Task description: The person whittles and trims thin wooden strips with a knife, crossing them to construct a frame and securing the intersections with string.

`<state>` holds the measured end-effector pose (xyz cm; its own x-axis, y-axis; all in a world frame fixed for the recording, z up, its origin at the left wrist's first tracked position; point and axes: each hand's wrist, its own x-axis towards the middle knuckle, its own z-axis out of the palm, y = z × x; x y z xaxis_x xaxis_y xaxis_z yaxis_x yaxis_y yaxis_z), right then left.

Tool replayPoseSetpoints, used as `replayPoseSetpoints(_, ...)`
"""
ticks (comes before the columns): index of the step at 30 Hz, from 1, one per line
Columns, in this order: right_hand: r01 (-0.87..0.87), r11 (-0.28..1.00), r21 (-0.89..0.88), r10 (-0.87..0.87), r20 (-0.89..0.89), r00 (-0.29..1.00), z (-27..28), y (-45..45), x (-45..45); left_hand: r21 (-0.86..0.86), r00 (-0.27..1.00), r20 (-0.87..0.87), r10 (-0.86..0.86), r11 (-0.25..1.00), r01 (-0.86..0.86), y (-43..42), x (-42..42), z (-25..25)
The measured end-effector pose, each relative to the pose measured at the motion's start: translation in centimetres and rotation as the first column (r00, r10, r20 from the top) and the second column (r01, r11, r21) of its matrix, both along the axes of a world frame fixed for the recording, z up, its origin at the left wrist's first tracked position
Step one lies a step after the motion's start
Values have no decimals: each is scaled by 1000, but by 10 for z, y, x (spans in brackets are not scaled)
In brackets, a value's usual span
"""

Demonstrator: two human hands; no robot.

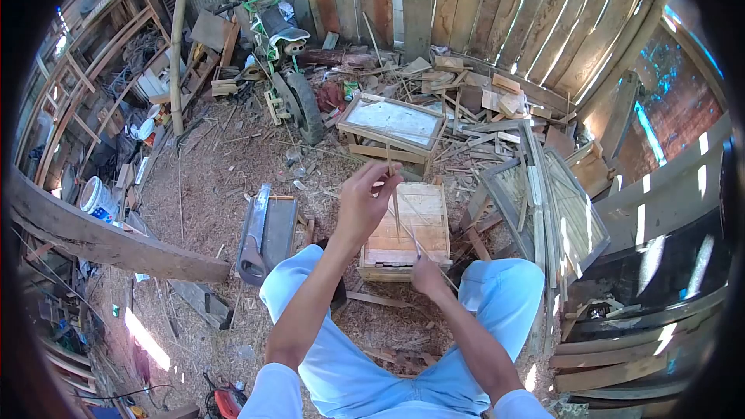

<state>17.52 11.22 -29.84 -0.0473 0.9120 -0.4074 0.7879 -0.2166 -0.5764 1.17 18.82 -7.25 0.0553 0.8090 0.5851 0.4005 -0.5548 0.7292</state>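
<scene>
My left hand (368, 200) is raised over a low wooden box, its fingers pinching a thin wooden stick (396, 213) that stands nearly upright. Lower and to the right, my right hand (427, 276) is closed on a slim knife-like tool (417, 246) with a grey blade pointing up and away. A second thin strip crosses near the blade; which hand holds it I cannot tell. The wooden box (423, 209), with a pale plank top, stands between my knees. To its left, a handsaw (254, 237) rests on a dark-topped wooden box (278, 226).
A wooden frame box (392, 122) with a white top stands ahead. Scrap wood (497, 93) heaps along the plank wall, beside a green dirt bike (287, 54). Framed panels (570, 213) lean at right. A curved beam (116, 225) and a white bucket (98, 198) lie left.
</scene>
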Motion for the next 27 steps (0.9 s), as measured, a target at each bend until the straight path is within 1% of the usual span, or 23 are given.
replayPoseSetpoints(1, 57, 998, 40, -57, -2, 998, 8, 11, 1, -85, 1000, 30, 4, 996, -1, 4, 0, -22)
replayPoseSetpoints(2, 112, 986, 125, -108, -40, 993, 26, 19, 3, -168, 998, 60, 11, 986, 0, 8, 0, -42)
replayPoseSetpoints(3, 167, 964, 206, -153, -81, 985, 46, 27, 5, -167, 998, 63, 12, 986, -1, 13, -2, -63)
replayPoseSetpoints(4, 167, 964, 207, -154, -76, 985, 55, 35, 6, -194, 1000, 19, -4, 981, 8, 18, -4, -83)
replayPoseSetpoints(5, 176, 923, 342, -128, -158, 979, 63, 42, 8, -220, 999, -24, -23, 975, 17, 22, -4, -96)
replayPoseSetpoints(6, 191, 861, 471, -87, -235, 968, 70, 49, 7, -216, 1000, -22, -23, 976, 17, 23, -3, -101)
replayPoseSetpoints(7, 191, 858, 477, -85, -236, 968, 78, 54, 4, -261, 999, 8, -45, 964, 46, 26, -3, -106)
replayPoseSetpoints(8, 204, 839, 504, -38, -320, 947, 87, 59, -1, -304, 997, 39, -71, 950, 79, 28, -1, -105)
replayPoseSetpoints(9, 219, 821, 528, 10, -396, 918, 97, 60, -4, -297, 996, 41, -76, 951, 85, 30, 0, -102)
replayPoseSetpoints(10, 219, 817, 534, 11, -394, 919, 107, 59, -6, -372, 988, 133, -84, 920, 128, 32, -1, -98)
replayPoseSetpoints(11, 230, 847, 480, -9, -420, 907, 118, 58, -9, -439, 972, 222, -82, 882, 175, 34, -4, -92)
replayPoseSetpoints(12, 237, 875, 423, -29, -444, 896, 125, 58, -11, -434, 972, 222, -81, 884, 172, 35, -7, -86)
replayPoseSetpoints(14, 242, 863, 443, -21, -448, 894, 120, 58, -10, -489, 877, 475, -69, 808, 328, 34, -10, -82)
replayPoseSetpoints(16, 212, 834, 510, 54, -457, 888, 114, 57, -12, -513, 884, 462, -69, 793, 329, 36, -13, -84)
replayPoseSetpoints(19, 175, 835, 521, 99, -457, 884, 96, 58, -18, -572, 893, 449, -37, 756, 319, 35, -15, -93)
replayPoseSetpoints(20, 174, 838, 518, 98, -455, 885, 85, 62, -18, -596, 900, 434, -24, 742, 308, 37, -16, -99)
replayPoseSetpoints(22, 237, 939, 250, -30, -626, 779, 60, 66, -17, -629, 907, 421, -6, 719, 297, 39, -18, -115)
replayPoseSetpoints(23, 233, 942, 242, -32, -625, 780, 61, 66, -16, -642, 920, 392, 17, 721, 260, 42, -20, -122)
replayPoseSetpoints(25, 235, 970, -60, -197, -762, 617, 62, 66, -11, -665, 933, 357, 51, 715, 216, 43, -27, -137)
replayPoseSetpoints(26, 229, 971, -67, -198, -762, 616, 54, 70, -9, -657, 921, 380, 85, 726, 204, 45, -30, -140)
replayPoseSetpoints(27, 307, 948, -84, -271, -721, 638, 43, 75, -6, -651, 908, 402, 119, 735, 192, 47, -33, -145)
